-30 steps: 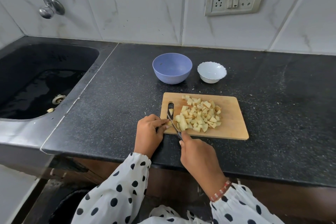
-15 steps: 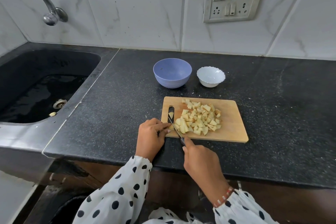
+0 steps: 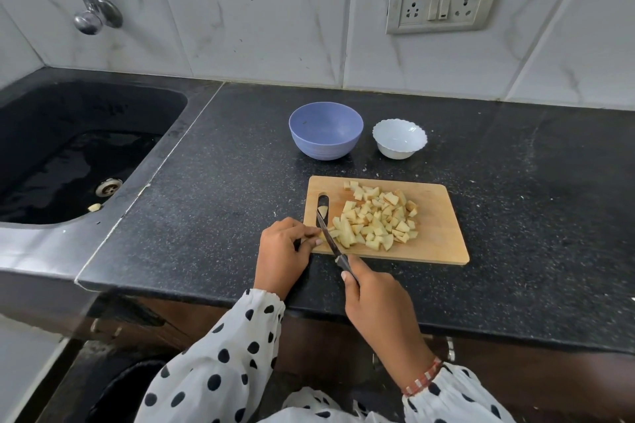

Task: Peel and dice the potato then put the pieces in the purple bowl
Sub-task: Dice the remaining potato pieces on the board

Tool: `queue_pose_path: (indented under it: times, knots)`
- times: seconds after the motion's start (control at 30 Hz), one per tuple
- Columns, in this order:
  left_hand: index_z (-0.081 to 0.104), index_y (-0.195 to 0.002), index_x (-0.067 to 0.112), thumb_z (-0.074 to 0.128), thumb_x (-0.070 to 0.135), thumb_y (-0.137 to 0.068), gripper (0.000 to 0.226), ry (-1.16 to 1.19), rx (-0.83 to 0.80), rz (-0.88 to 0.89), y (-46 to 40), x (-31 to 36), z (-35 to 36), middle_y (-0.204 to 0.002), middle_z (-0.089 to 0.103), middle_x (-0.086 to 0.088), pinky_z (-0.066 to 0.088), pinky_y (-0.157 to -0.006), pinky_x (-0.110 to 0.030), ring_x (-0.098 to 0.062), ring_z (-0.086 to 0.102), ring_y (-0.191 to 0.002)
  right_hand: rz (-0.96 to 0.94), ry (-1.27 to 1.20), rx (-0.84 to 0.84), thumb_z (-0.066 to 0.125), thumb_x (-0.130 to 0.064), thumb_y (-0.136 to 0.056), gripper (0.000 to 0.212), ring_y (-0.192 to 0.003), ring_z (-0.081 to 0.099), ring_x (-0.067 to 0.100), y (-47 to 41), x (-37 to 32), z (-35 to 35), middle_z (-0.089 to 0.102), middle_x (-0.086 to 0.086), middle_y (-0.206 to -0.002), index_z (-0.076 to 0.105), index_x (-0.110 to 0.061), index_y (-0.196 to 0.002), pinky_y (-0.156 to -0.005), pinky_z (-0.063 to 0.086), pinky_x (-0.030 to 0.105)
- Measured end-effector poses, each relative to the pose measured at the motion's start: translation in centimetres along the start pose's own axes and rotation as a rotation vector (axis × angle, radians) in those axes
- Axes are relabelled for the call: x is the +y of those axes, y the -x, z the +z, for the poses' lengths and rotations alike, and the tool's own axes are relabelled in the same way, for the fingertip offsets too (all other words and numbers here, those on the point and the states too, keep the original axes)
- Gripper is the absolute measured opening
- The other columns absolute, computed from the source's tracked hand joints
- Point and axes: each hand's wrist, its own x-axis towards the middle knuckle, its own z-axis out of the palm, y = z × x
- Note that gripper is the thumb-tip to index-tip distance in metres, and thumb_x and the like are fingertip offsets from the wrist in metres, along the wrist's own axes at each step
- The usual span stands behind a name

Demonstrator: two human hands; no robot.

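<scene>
A pile of diced potato pieces (image 3: pixel 376 218) lies on the wooden cutting board (image 3: pixel 436 237). My right hand (image 3: pixel 376 299) grips the handle of a knife (image 3: pixel 328 235), whose blade rests at the left edge of the pile. My left hand (image 3: pixel 283 252) sits at the board's front left corner, its fingertips pinching a small potato piece against the blade. One loose piece lies in the board's handle slot. The purple bowl (image 3: pixel 325 130) stands empty behind the board.
A small white scalloped bowl (image 3: pixel 399 138) stands to the right of the purple one. The black sink (image 3: pixel 68 151) with a tap (image 3: pixel 86 8) lies to the left, a potato scrap near its drain. The counter's front edge is just below my hands.
The view has tilted a little downward and moved closer. Both hands stay at the board's left front corner with the knife at the same place.
</scene>
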Motion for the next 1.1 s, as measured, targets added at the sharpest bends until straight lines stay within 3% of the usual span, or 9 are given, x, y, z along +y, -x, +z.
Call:
queue_pose_path:
  times: [0.2,0.43,0.53,0.9,1.0,1.1]
  knots:
    - [0.075,-0.081,0.014,0.080,0.010,-0.066,0.016,0.004,0.000,0.000,0.0,-0.1,0.0,-0.073,0.065,0.002,0.035,-0.070,-0.006,-0.005,0.052,-0.066,-0.042,0.168,-0.026,0.027,-0.029,-0.102,0.044,-0.086,0.063,0.016,-0.1,-0.4,0.4,0.066,0.000,-0.098,0.027,-0.019,-0.145,-0.063,0.040,0.025]
    - [0.075,-0.079,0.013,0.080,0.009,-0.065,0.016,0.003,0.014,0.006,0.0,0.0,0.1,-0.072,0.065,0.001,0.038,-0.066,-0.013,-0.010,0.054,-0.063,-0.066,0.211,-0.017,0.032,-0.025,-0.101,0.045,-0.078,0.064,0.016,-0.1,-0.2,1.1,0.067,0.002,-0.092,0.029,-0.016,-0.145,-0.049,0.032,0.021]
    - [0.075,-0.079,0.012,0.080,0.010,-0.066,0.015,-0.001,0.014,0.011,0.0,0.0,0.1,-0.072,0.065,0.000,0.039,-0.066,-0.014,-0.010,0.054,-0.063,-0.057,0.254,-0.046,0.031,-0.025,-0.101,0.045,-0.077,0.062,0.015,-0.8,-0.3,1.2,0.065,0.000,-0.091,0.025,-0.016,-0.145,-0.058,0.042,0.025]
    - [0.075,-0.081,0.014,0.079,0.013,-0.068,0.013,-0.012,-0.001,0.006,0.2,0.0,0.0,-0.074,0.065,0.002,0.041,-0.066,-0.020,-0.012,0.056,-0.064,-0.038,0.235,-0.075,0.029,-0.027,-0.102,0.041,-0.083,0.063,0.016,-0.6,0.2,0.8,0.066,0.000,-0.096,0.030,-0.019,-0.142,-0.061,0.041,0.026]
    - [0.074,-0.080,0.013,0.079,0.012,-0.068,0.013,-0.015,0.000,0.001,0.1,0.2,-0.1,-0.074,0.065,0.002,0.040,-0.067,-0.016,-0.013,0.057,-0.066,0.023,0.114,-0.057,0.030,-0.031,-0.101,0.041,-0.089,0.063,0.017,0.4,0.9,0.2,0.067,0.001,-0.099,0.036,-0.021,-0.140,-0.067,0.045,0.026]
    - [0.074,-0.080,0.012,0.079,0.010,-0.068,0.013,-0.006,0.002,0.004,0.1,0.3,-0.2,-0.075,0.066,0.001,0.038,-0.069,-0.011,-0.010,0.056,-0.067,0.159,-0.240,-0.071,0.043,-0.029,-0.098,0.033,-0.080,0.063,0.013,-0.2,1.7,-0.4,0.068,0.002,-0.091,0.056,-0.018,-0.126,-0.069,0.051,0.028]
